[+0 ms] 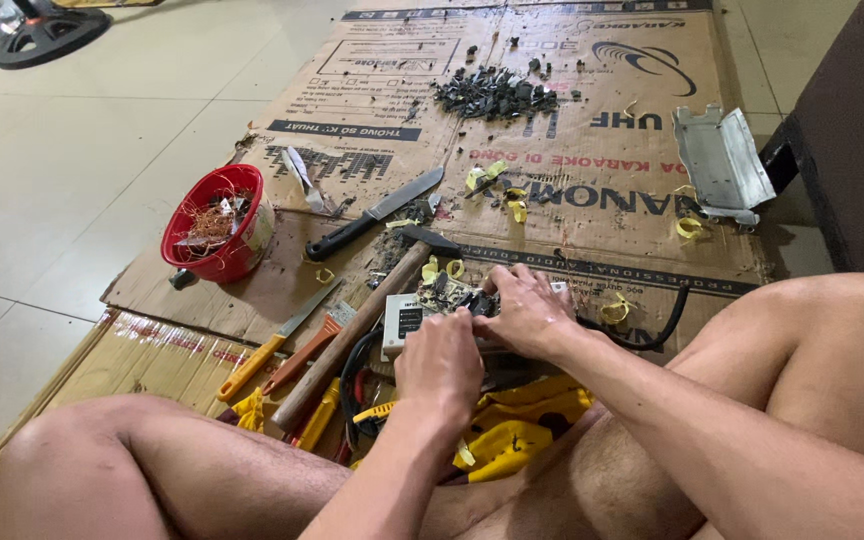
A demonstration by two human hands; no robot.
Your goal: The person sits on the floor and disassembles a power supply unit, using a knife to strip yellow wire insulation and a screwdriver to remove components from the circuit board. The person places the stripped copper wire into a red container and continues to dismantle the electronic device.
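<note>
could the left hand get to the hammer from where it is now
Probably yes. The left hand rests on the small electronic unit, and the hammer lies right beside it with its wooden handle uncovered on top of the other tools, so nothing seems to block it.

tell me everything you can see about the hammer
The hammer has a long, pale brown handle that looks like wood and a dark head that looks like metal. It lies flat on the cardboard, slanting from the head near the yellow scraps down towards the person's leg. No hand holds it; the left hand is just right of the handle. An orange-handled tool lies alongside to the left.
</note>
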